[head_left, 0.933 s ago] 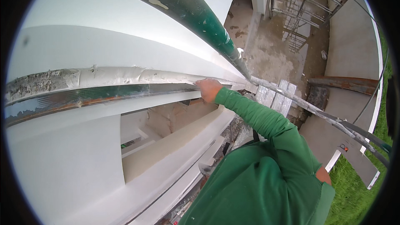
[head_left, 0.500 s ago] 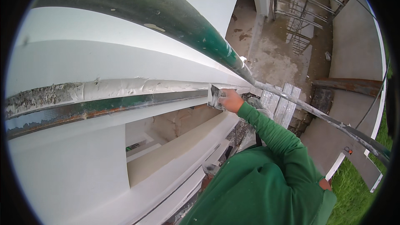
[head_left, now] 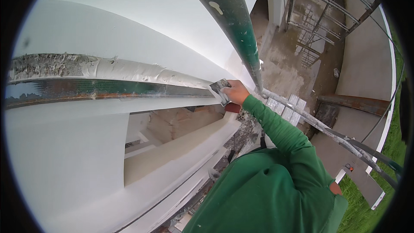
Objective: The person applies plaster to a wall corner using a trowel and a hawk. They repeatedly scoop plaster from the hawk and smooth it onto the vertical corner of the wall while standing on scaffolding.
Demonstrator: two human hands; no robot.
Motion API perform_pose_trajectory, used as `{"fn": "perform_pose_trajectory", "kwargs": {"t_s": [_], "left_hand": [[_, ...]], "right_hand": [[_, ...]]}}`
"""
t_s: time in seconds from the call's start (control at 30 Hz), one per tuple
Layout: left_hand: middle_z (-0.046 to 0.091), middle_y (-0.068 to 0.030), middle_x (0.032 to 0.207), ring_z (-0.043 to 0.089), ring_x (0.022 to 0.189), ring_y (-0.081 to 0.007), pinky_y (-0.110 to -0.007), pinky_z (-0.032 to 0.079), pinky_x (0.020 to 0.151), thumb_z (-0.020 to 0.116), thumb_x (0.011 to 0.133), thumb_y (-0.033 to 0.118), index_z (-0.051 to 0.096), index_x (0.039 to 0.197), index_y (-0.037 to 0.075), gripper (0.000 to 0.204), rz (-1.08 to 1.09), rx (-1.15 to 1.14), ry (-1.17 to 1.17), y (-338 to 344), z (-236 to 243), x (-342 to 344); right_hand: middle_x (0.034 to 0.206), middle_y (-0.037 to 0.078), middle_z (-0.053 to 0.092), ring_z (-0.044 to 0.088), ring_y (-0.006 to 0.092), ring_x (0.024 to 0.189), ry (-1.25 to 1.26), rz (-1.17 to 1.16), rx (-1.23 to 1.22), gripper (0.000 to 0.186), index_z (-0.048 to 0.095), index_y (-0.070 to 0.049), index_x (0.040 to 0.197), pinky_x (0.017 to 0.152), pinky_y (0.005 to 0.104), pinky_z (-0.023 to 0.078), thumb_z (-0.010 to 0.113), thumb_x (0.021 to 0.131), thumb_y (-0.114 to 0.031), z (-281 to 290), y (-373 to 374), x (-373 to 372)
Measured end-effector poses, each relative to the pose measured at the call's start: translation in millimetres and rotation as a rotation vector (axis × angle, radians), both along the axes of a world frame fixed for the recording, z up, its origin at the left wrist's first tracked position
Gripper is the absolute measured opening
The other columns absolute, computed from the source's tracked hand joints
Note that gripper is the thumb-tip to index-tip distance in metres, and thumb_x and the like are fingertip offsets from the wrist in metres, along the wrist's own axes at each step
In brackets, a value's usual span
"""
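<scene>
My right hand (head_left: 236, 92) is closed on a putty knife (head_left: 220, 92), its broad grey blade smeared with white putty. The blade lies at the far end of a long ledge edge, where fresh white putty (head_left: 142, 72) covers the groove. Towards the left the groove is still rough grey concrete (head_left: 47, 65). Directly below the putty runs a metal straightedge bar (head_left: 129, 89), green and rusty in patches. My fingers hide the knife's handle. My left hand does not show.
A green scaffold pole (head_left: 233, 17) slants close above the ledge, joining a putty-splashed rail (head_left: 302, 114). Beneath are a window opening (head_left: 172, 133) and metal planks (head_left: 288, 108). Far below, scaffold frames (head_left: 323, 8) stand on wet concrete; grass (head_left: 366, 190) lies at lower right.
The view has turned, so the pole looks steeper. My right hand has tilted the putty knife, showing more of the blade's face; the hand stays near the ledge's far end.
</scene>
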State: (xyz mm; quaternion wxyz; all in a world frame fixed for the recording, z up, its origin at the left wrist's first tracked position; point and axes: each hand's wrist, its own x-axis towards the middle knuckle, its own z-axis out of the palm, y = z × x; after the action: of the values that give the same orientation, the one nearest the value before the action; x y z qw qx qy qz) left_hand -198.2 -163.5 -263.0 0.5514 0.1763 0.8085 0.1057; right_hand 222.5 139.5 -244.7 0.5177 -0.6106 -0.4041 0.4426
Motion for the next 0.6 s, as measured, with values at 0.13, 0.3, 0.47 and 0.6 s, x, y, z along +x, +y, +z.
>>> {"fn": "perform_pose_trajectory", "kwargs": {"t_s": [0.13, 0.3, 0.47, 0.6], "left_hand": [[0.048, -0.0089, 0.098, 0.055, 0.066, -0.0200, -0.041, 0.052, 0.061, 0.060, 0.081, 0.012, 0.048, 0.107, 0.013, 0.029, 0.014, 0.010, -0.031, -5, -7, 6], [0.048, -0.0096, 0.100, 0.055, 0.068, -0.0205, -0.042, 0.052, 0.062, 0.059, 0.082, 0.013, 0.048, 0.109, 0.013, 0.029, 0.036, 0.051, -0.088, -16, -19, 15], [0.048, -0.0103, 0.102, 0.055, 0.069, -0.0210, -0.043, 0.052, 0.064, 0.058, 0.082, 0.013, 0.048, 0.111, 0.013, 0.030, 0.066, 0.108, -0.142, -27, -36, 21], [0.048, -0.0109, 0.104, 0.056, 0.070, -0.0215, -0.044, 0.052, 0.065, 0.057, 0.083, 0.014, 0.048, 0.112, 0.013, 0.030, 0.094, 0.150, -0.178, -47, -42, 27]], "right_hand": [[0.088, 0.026, 0.066, 0.064, 0.0371, 0.081, -0.219, 0.141, -0.084, 0.029, 0.064, 0.007, 0.097, 0.077, 0.0406, 0.050, 0.060, 0.081, -0.017, 10, -11, -4], [0.096, 0.027, 0.065, 0.061, 0.0432, 0.092, -0.468, 0.565, 0.222, 0.029, 0.063, 0.007, 0.101, 0.083, 0.0471, 0.049, 0.060, 0.083, -0.015, 136, -64, -3], [0.071, 0.014, 0.055, 0.061, 0.0326, 0.070, -0.470, 0.861, 0.883, 0.018, 0.061, 0.002, 0.088, 0.060, 0.0421, 0.048, 0.062, 0.072, -0.008, 346, -114, 8], [0.088, 0.010, 0.062, 0.063, 0.0256, 0.082, -0.812, 1.071, 0.870, 0.026, 0.060, -0.004, 0.108, 0.081, 0.0396, 0.052, 0.056, 0.083, -0.010, 444, -167, -26]]}}
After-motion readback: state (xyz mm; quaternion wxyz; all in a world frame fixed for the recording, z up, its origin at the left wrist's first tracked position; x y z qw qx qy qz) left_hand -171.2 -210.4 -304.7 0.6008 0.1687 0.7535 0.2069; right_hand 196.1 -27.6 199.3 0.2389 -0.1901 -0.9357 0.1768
